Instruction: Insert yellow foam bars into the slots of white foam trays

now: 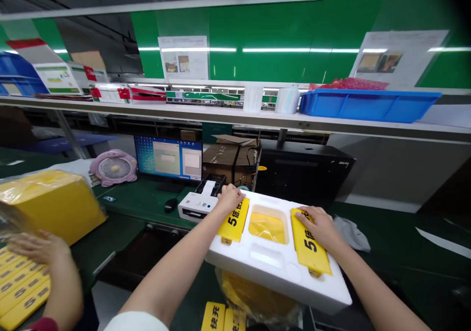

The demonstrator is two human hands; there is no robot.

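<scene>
A white foam tray with moulded recesses lies tilted in front of me. Two flat yellow pieces with black print sit on it, a left yellow piece and a right yellow piece. My left hand is closed at the far end of the left one. With thumb and fingers bent over the upper part of the right one, my right hand is closed too. Between them, a square opening shows yellow material. Below the tray is a yellow bundle in clear plastic, partly hidden.
A co-worker's hand rests on rows of yellow printed pieces at left, near a plastic-wrapped yellow block. Behind stand a label printer, mouse, monitor, pink fan and black case. A shelf crosses above.
</scene>
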